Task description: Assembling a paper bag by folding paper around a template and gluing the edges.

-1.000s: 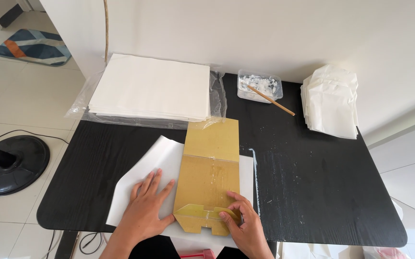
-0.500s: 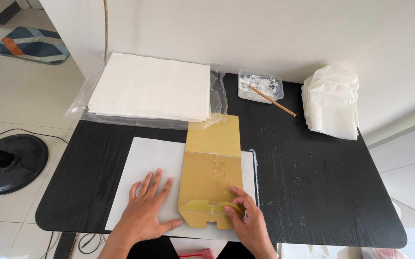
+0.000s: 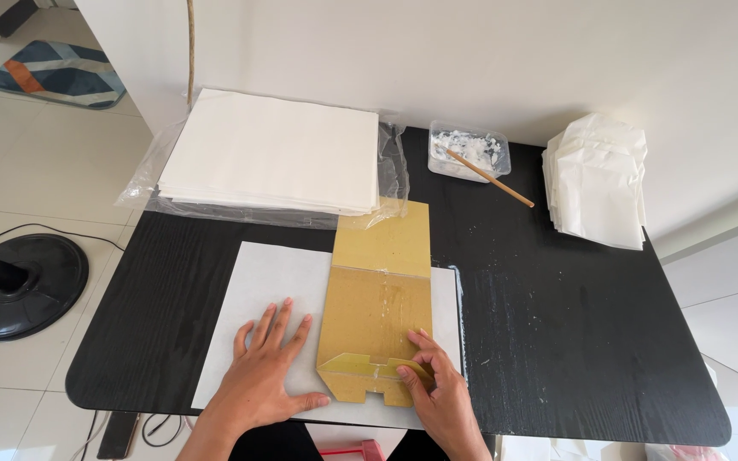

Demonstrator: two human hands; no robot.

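The flat tan cardboard template (image 3: 377,316) lies on the white paper sheet (image 3: 275,294) at the black wooden table's (image 3: 557,324) near edge. The left hand (image 3: 262,376) rests spread, fingers apart, on the sheet beside the template. The right hand (image 3: 433,393) pinches the template's bottom flap; best done with firm pressure, edges aligned.

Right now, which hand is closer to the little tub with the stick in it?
Right. The right hand presses the cardboard template below the tub. The left hand lies flat on the white sheet, farther left.
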